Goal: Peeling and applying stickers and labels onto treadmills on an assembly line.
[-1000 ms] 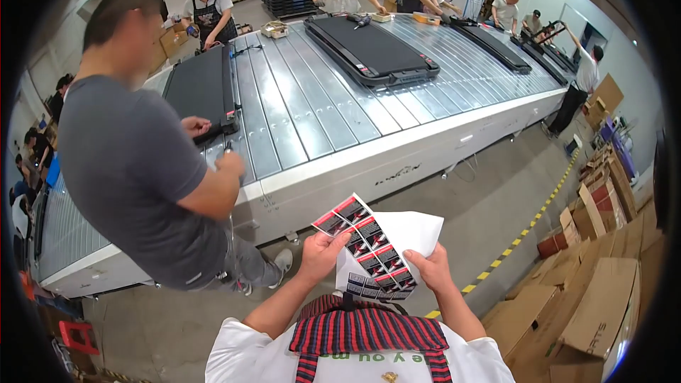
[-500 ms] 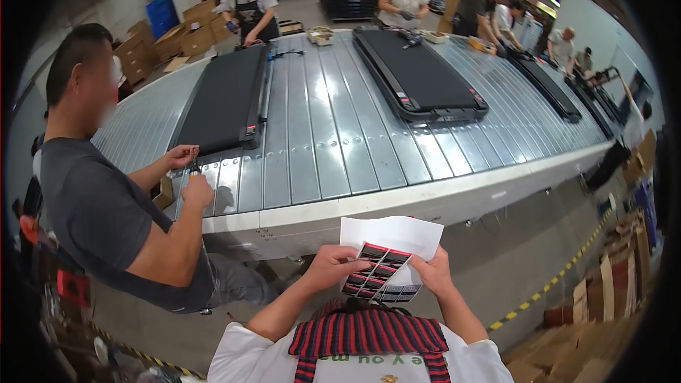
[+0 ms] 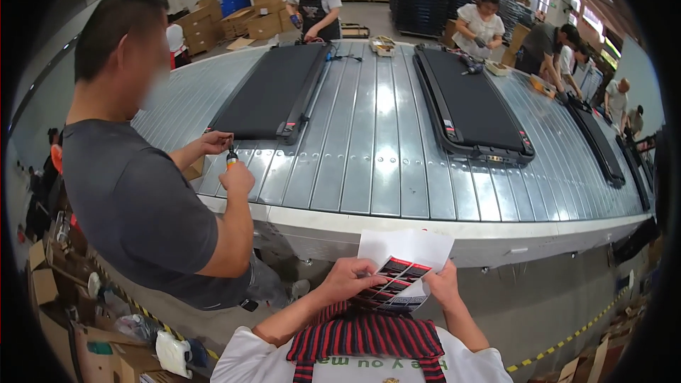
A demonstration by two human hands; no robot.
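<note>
Both my hands hold a white backing sheet (image 3: 409, 250) with rows of black and red stickers (image 3: 392, 281) low in the middle of the view. My left hand (image 3: 349, 276) has its thumb and fingers on the stickers' left edge. My right hand (image 3: 444, 284) grips the sheet's right side. In front of me runs a wide grey slatted conveyor (image 3: 369, 149) carrying flat black treadmill decks, one at the left (image 3: 273, 92) and one at the right (image 3: 472, 103).
A person in a grey shirt (image 3: 135, 198) stands close on my left, working a screwdriver (image 3: 231, 158) at the left deck's corner. Other workers stand along the conveyor's far side. Cardboard boxes (image 3: 50, 291) lie at my lower left; yellow floor tape (image 3: 567, 340) runs at the right.
The view has swung left and closer to the conveyor. The sheet of stickers has dropped lower and nearer my chest, still in both hands. The person on my left keeps working at the deck.
</note>
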